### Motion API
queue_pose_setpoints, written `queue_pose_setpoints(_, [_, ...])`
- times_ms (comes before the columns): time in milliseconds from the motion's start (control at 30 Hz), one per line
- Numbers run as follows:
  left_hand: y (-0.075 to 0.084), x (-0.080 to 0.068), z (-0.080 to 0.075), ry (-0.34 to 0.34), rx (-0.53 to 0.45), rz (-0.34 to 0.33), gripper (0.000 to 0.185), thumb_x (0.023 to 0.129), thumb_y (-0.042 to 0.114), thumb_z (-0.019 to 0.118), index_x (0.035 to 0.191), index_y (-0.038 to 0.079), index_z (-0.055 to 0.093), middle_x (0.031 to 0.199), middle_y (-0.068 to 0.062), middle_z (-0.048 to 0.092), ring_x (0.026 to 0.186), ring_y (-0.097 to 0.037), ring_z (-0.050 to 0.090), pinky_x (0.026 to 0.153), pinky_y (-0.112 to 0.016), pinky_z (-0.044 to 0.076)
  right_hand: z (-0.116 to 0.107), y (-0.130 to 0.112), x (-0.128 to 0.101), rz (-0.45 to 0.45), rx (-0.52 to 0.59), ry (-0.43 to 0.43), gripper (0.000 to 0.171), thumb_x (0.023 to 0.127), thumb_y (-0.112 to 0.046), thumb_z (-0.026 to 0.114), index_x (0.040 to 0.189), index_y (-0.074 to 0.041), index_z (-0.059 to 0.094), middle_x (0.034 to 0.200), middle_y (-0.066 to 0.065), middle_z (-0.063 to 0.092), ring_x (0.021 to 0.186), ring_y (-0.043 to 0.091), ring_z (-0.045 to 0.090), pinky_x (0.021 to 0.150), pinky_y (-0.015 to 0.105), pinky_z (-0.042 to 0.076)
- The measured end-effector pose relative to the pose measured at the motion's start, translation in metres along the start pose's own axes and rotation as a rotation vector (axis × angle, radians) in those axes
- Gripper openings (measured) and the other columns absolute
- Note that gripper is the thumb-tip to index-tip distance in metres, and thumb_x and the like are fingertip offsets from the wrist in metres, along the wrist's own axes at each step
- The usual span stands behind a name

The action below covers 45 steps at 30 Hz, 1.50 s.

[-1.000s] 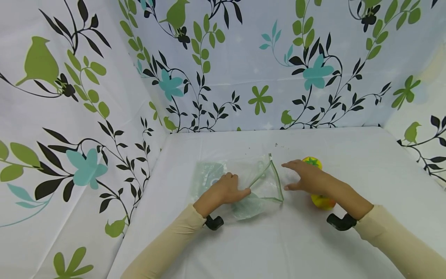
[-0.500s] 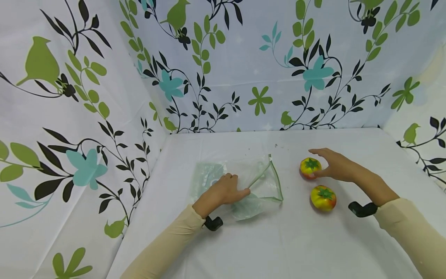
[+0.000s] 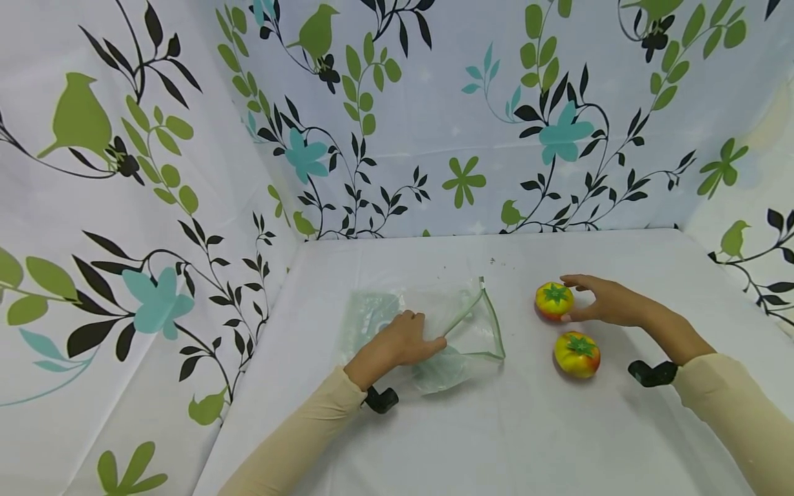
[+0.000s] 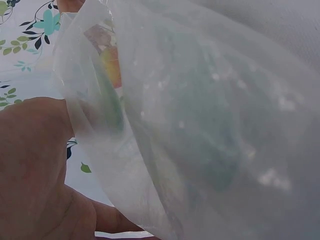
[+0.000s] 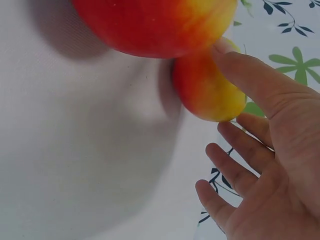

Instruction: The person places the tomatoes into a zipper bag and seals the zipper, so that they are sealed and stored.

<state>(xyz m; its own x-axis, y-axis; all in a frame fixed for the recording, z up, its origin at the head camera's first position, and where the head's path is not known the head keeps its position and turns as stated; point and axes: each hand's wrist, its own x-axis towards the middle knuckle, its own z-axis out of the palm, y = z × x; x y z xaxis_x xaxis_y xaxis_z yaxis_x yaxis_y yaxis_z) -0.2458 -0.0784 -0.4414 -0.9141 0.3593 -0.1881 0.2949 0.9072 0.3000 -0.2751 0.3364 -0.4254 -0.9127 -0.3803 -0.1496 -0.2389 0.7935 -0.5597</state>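
A clear plastic bag (image 3: 471, 324) with a green zip edge lies on the white table, its mouth standing open towards the right. My left hand (image 3: 406, 339) holds the bag's lower lip, fingers curled and thumb along the edge; in the left wrist view the bag's film (image 4: 200, 125) covers most of the picture beside my palm (image 4: 35, 165). Two red-yellow tomatoes sit to the right of the bag. My right hand (image 3: 583, 300) is beside the far tomato (image 3: 554, 300), fingers spread. Its thumb (image 5: 250, 75) touches that tomato (image 5: 210, 95). The near tomato (image 3: 577, 353) lies untouched.
White cloth covers the table (image 3: 496, 427). Walls with leaf and bird print (image 3: 434, 138) close it in at the back, left and right. A few dark specks (image 3: 493, 260) lie behind the bag.
My right hand left the spot above the near tomato, swung back and right, and settled beside the far tomato. The left hand and the bag stayed put.
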Motion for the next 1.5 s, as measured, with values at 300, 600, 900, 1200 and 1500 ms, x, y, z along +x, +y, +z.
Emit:
queue_pose_setpoints(300, [0.001,0.0,-0.002,-0.011,-0.01,0.005,0.083,0.091,0.06,0.049,0.146,-0.002,0.046,0.143,-0.019,0.047,0.128,-0.033,0.048,0.099,-0.047,0.044,0.005,0.004,0.002,0.018,-0.007,-0.012,0.089,0.086,-0.047,0.077,0.15,0.0,0.037,0.142,0.033,0.044,0.127,0.054,0.04,0.092,0.069,0.041])
queue_pose_setpoints(600, [-0.001,0.002,0.0,-0.017,-0.004,-0.001,0.084,0.091,0.061,0.048,0.148,0.001,0.044,0.144,-0.019,0.047,0.129,-0.033,0.047,0.098,-0.048,0.044,0.008,0.009,0.005,0.006,-0.016,0.021,0.084,0.087,-0.046,0.076,0.147,0.001,0.041,0.136,0.033,0.05,0.124,0.053,0.045,0.09,0.068,0.043])
queue_pose_setpoints(900, [-0.003,0.003,0.0,-0.015,-0.013,0.007,0.084,0.09,0.062,0.047,0.15,0.002,0.043,0.146,-0.018,0.045,0.13,-0.032,0.046,0.099,-0.047,0.043,0.008,0.009,0.005,0.021,-0.024,0.033,0.084,0.087,-0.048,0.076,0.146,0.002,0.042,0.134,0.033,0.051,0.123,0.053,0.045,0.09,0.067,0.043])
queue_pose_setpoints(1200, [-0.003,0.0,-0.001,-0.009,-0.023,0.012,0.082,0.09,0.06,0.048,0.149,0.001,0.044,0.144,-0.019,0.046,0.129,-0.034,0.047,0.099,-0.048,0.044,0.011,0.009,0.005,0.029,-0.018,0.046,0.082,0.087,-0.046,0.076,0.145,0.002,0.043,0.133,0.032,0.052,0.122,0.052,0.046,0.091,0.067,0.044])
queue_pose_setpoints(1500, [-0.003,-0.002,-0.002,-0.009,-0.033,0.011,0.083,0.091,0.06,0.047,0.149,0.001,0.044,0.144,-0.019,0.047,0.13,-0.033,0.047,0.099,-0.049,0.043,0.015,0.002,0.003,0.017,-0.002,0.068,0.083,0.088,-0.049,0.075,0.145,0.002,0.043,0.134,0.031,0.052,0.124,0.051,0.046,0.092,0.068,0.042])
